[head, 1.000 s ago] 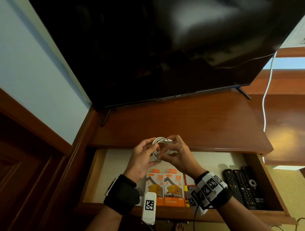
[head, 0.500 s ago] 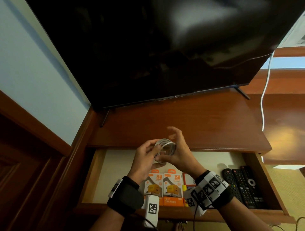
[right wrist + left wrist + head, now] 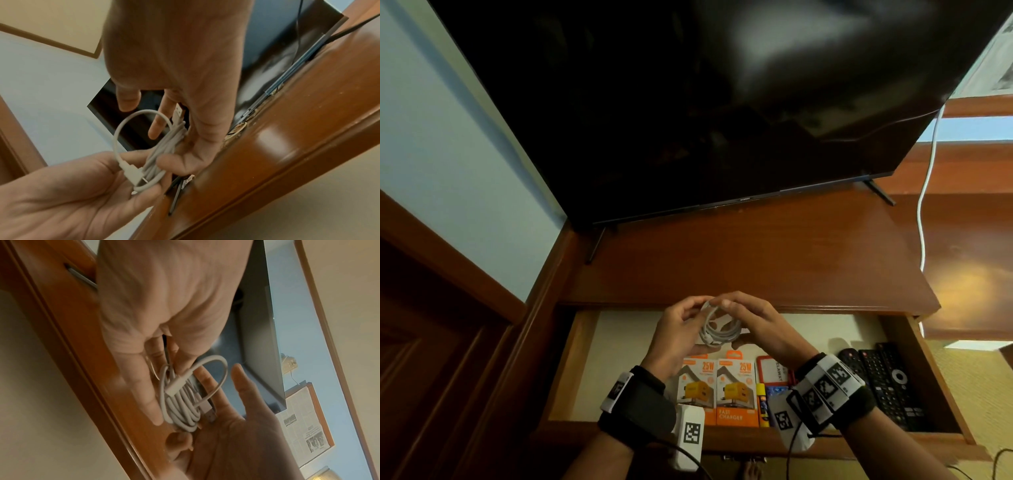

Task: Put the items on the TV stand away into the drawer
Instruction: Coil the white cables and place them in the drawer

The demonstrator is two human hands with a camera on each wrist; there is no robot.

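A dark television (image 3: pixel 722 102) stands before pale blue walls (image 3: pixel 448 144) trimmed with reddish wood panelling (image 3: pixel 431 342)

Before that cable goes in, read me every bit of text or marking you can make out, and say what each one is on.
"25W" and "FAST CHARGER": right orange charger box in the drawer.
"25W": left orange charger box; its lower text is hidden by the wrist.
"ELAWAY", start cut off: red-edged card.
Square black-and-white code markers, no words: both wristbands.
Unreadable: TV bezel logo, remotes' buttons, framed newspaper.
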